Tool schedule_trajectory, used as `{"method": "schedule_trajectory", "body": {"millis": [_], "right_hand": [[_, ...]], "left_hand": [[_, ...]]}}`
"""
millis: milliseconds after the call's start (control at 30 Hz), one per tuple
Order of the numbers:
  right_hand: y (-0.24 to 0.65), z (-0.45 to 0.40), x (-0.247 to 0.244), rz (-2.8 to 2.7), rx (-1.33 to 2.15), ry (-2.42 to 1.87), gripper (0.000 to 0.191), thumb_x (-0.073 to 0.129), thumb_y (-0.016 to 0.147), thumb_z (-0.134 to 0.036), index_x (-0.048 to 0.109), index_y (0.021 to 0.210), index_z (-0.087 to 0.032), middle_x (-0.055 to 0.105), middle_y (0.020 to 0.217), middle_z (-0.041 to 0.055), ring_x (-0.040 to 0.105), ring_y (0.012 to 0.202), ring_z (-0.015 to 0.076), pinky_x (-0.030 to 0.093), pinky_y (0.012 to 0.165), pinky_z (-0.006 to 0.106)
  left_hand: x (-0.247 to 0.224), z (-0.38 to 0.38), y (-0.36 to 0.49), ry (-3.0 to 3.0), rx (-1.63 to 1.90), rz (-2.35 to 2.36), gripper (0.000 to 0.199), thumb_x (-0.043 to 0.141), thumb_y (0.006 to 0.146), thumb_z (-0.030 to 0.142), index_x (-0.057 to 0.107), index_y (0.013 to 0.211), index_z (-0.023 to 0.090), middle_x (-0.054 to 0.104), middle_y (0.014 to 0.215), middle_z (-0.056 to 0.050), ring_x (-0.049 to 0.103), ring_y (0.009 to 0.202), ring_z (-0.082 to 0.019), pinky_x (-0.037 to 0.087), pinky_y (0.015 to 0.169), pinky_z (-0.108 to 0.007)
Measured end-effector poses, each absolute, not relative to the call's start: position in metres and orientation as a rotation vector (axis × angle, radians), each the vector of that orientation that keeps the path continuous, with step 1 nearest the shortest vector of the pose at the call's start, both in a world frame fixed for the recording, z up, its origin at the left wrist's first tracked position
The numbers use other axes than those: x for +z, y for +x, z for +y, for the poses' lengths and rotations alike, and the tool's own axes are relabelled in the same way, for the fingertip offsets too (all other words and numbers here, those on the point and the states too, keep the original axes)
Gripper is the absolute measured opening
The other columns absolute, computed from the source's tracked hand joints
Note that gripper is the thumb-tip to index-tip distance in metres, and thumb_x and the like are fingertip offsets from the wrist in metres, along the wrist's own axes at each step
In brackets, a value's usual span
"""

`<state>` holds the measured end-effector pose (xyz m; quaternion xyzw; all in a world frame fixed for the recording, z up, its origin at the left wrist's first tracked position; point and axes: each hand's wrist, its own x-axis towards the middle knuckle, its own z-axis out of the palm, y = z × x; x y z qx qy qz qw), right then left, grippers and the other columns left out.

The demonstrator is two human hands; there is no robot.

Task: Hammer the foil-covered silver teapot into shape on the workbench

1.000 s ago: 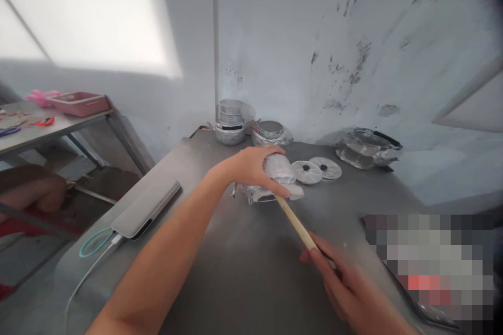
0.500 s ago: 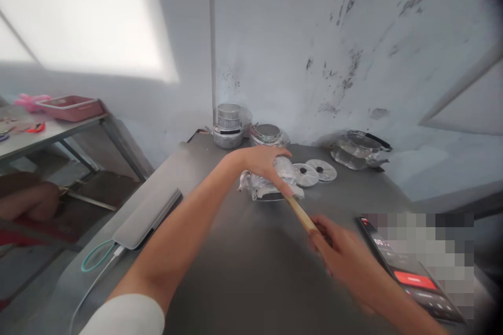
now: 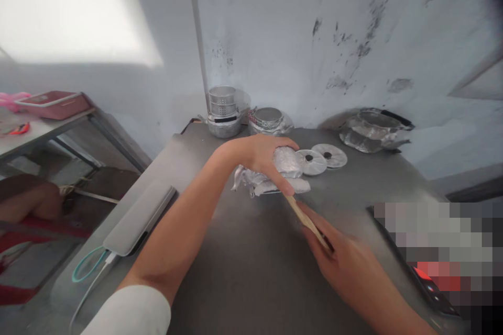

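Head view: the foil-wrapped bundle [image 3: 288, 161] sits mid-desk [image 3: 251, 272], the left hand's [image 3: 264, 156] grip spread and clamped over it; the right hand's [image 3: 332, 243] grip is closed around a wooden stick [image 3: 305, 219] angled toward the bundle. Two round lids [image 3: 310, 166] lie just beside.

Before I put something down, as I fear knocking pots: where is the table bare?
The table is bare between the left forearm and right hand, and between the two discs, the rightmost pot and the phone. It is crowded around the left hand and at the back left, where pots stand.
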<state>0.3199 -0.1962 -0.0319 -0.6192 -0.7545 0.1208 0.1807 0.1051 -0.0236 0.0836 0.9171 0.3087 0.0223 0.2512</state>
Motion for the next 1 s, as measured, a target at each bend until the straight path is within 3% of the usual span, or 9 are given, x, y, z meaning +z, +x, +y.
{"method": "schedule_trajectory", "body": {"millis": [167, 433, 600, 800, 900, 1000], "right_hand": [[0.316, -0.200, -0.035, -2.170, 0.313, -1.705, 0.049, 0.041, 0.100, -0.030, 0.043, 0.149, -0.029, 0.075, 0.115, 0.0034, 0.076, 0.088, 0.0226, 0.054, 0.066, 0.028], [0.311, -0.202, -0.034, -2.162, 0.217, -1.725, 0.050, 0.045, 0.098, -0.030, 0.045, 0.148, -0.033, 0.079, 0.092, -0.0004, 0.076, 0.074, 0.0233, 0.051, 0.057, 0.028], [0.312, -0.205, -0.036, -2.095, 0.145, -1.737, 0.049, 0.046, 0.098, -0.033, 0.049, 0.146, -0.027, 0.079, 0.086, 0.0029, 0.075, 0.068, 0.0225, 0.049, 0.054, 0.027], [0.313, -0.205, -0.036, -2.147, 0.187, -1.693, 0.049, 0.045, 0.097, -0.030, 0.048, 0.145, -0.032, 0.079, 0.090, 0.0001, 0.074, 0.066, 0.0206, 0.049, 0.054, 0.027], [0.312, -0.208, -0.033, -2.084, 0.126, -1.715, 0.050, 0.045, 0.097, -0.032, 0.046, 0.147, -0.029, 0.077, 0.078, -0.0006, 0.070, 0.055, 0.0190, 0.047, 0.052, 0.027], [0.313, -0.208, -0.035, -2.102, 0.126, -1.708, 0.048, 0.045, 0.097, -0.031, 0.050, 0.144, -0.027, 0.077, 0.078, 0.0011, 0.071, 0.058, 0.0196, 0.047, 0.053, 0.027]], "left_hand": [[0.084, -0.024, 0.104, 2.483, 0.040, 0.846, 0.097, 0.076, 0.060, 0.061, 0.040, 0.147, 0.038, 0.037, 0.156, 0.003, 0.039, 0.137, -0.034, 0.038, 0.106, -0.038], [0.084, -0.018, 0.097, 2.479, 0.029, 0.828, 0.091, 0.075, 0.062, 0.052, 0.041, 0.146, 0.041, 0.037, 0.155, 0.005, 0.039, 0.136, -0.034, 0.038, 0.106, -0.038], [0.086, -0.019, 0.098, 2.466, 0.017, 0.839, 0.091, 0.075, 0.062, 0.050, 0.041, 0.146, 0.041, 0.038, 0.155, 0.004, 0.040, 0.136, -0.035, 0.039, 0.104, -0.039], [0.086, -0.023, 0.101, 2.479, 0.002, 0.842, 0.093, 0.075, 0.061, 0.054, 0.041, 0.146, 0.039, 0.038, 0.155, 0.004, 0.041, 0.135, -0.034, 0.040, 0.104, -0.038], [0.086, -0.023, 0.102, 2.488, 0.011, 0.836, 0.093, 0.075, 0.061, 0.053, 0.041, 0.146, 0.038, 0.038, 0.154, 0.004, 0.041, 0.135, -0.034, 0.039, 0.105, -0.038], [0.086, -0.024, 0.103, 2.487, 0.009, 0.840, 0.092, 0.074, 0.061, 0.053, 0.042, 0.146, 0.038, 0.038, 0.155, 0.004, 0.039, 0.136, -0.035, 0.038, 0.106, -0.039]]}}
